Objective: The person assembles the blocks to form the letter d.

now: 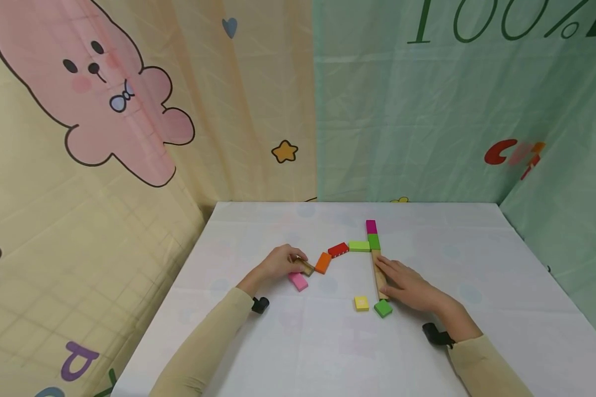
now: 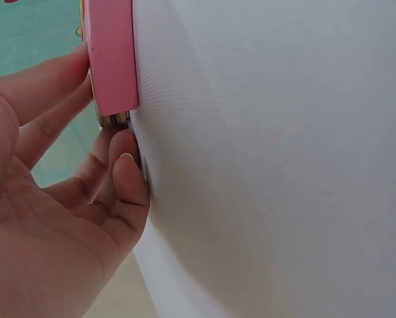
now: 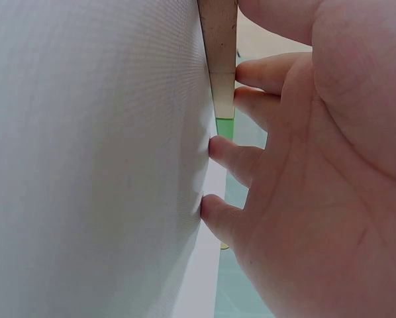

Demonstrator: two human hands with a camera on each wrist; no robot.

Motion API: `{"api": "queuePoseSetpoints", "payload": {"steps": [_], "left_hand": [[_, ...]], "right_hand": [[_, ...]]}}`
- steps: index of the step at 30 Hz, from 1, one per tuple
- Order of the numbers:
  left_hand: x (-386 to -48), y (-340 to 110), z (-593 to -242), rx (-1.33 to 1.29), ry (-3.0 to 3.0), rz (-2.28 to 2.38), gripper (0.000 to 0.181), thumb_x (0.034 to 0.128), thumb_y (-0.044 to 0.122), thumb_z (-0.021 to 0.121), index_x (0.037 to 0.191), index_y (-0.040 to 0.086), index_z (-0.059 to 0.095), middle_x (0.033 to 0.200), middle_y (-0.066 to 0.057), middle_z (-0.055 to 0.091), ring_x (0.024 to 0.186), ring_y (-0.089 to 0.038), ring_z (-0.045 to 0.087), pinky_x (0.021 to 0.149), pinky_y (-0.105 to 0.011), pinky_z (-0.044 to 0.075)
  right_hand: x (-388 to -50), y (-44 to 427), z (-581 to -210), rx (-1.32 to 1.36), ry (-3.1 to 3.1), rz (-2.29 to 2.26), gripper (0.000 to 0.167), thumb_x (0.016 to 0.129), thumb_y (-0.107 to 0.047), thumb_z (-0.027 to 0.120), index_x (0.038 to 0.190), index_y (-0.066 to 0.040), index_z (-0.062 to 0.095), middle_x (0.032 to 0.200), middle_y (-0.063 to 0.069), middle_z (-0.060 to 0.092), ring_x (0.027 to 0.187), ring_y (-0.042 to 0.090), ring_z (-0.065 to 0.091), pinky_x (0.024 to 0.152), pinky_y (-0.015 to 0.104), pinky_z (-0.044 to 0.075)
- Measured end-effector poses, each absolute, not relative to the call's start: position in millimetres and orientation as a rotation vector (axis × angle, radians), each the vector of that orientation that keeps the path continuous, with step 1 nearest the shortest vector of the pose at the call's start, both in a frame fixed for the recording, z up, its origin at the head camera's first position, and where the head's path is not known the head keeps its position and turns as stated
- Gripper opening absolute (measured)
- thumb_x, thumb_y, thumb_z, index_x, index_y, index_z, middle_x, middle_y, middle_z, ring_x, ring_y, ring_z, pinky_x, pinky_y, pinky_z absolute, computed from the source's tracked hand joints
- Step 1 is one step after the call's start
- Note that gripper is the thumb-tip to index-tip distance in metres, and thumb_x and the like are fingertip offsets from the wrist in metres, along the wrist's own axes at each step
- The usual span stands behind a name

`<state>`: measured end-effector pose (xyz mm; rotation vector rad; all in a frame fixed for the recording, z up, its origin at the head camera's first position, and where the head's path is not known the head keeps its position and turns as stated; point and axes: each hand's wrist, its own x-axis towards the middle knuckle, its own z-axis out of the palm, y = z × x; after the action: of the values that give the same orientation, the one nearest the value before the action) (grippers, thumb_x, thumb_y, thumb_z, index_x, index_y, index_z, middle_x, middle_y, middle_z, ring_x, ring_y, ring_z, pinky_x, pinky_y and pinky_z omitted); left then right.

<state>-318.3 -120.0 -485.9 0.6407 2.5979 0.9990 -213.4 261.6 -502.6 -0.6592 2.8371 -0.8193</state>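
My left hand (image 1: 281, 261) pinches a gold-brown rectangular block (image 1: 307, 268) on the table, its fingers and thumb bent about it. Against the near side of this block lies a pink block (image 1: 298, 282), which in the left wrist view covers most of the gold one. From there an orange block (image 1: 323, 263), a red block (image 1: 338, 250) and a light green block (image 1: 360, 246) run in a bent line to the right. Fingertips and thumb of my right hand (image 1: 411, 284) touch the right side of a long wood-coloured strip (image 1: 378, 274), fingers fairly straight.
A green block (image 1: 374, 241) and a magenta block (image 1: 371, 226) continue the strip at its far end. Near its close end lie another green block (image 1: 383, 308) and a yellow block (image 1: 361, 303). Printed curtains (image 1: 258, 110) rise behind the white table (image 1: 298, 353).
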Motion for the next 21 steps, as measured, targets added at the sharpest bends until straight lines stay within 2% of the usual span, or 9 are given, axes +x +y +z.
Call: {"api": "queuePoseSetpoints", "payload": {"steps": [10, 21], "left_hand": [[-313.4, -119.7, -483.4, 0.609, 2.564, 0.942, 0.019, 0.0901, 0.025, 0.078, 0.109, 0.026, 0.076, 0.102, 0.0, 0.059, 0.096, -0.022, 0.053, 0.078, -0.034, 0.048], [-307.9, -117.3, -475.0, 0.615, 2.515, 0.903, 0.015, 0.0889, 0.018, 0.078, 0.102, 0.022, 0.074, 0.105, 0.001, 0.06, 0.098, -0.022, 0.055, 0.08, -0.034, 0.05]], "right_hand": [[-213.5, 261.5, -502.1, -0.664, 2.834, -0.821, 0.074, 0.101, -0.038, 0.06, 0.16, -0.01, 0.025, 0.165, 0.013, 0.02, 0.147, 0.045, 0.02, 0.111, 0.07, 0.018], [-214.0, 261.8, -502.7, -0.654, 2.836, -0.817, 0.074, 0.101, -0.039, 0.06, 0.16, -0.01, 0.025, 0.166, 0.012, 0.02, 0.148, 0.046, 0.019, 0.112, 0.069, 0.018]]}}
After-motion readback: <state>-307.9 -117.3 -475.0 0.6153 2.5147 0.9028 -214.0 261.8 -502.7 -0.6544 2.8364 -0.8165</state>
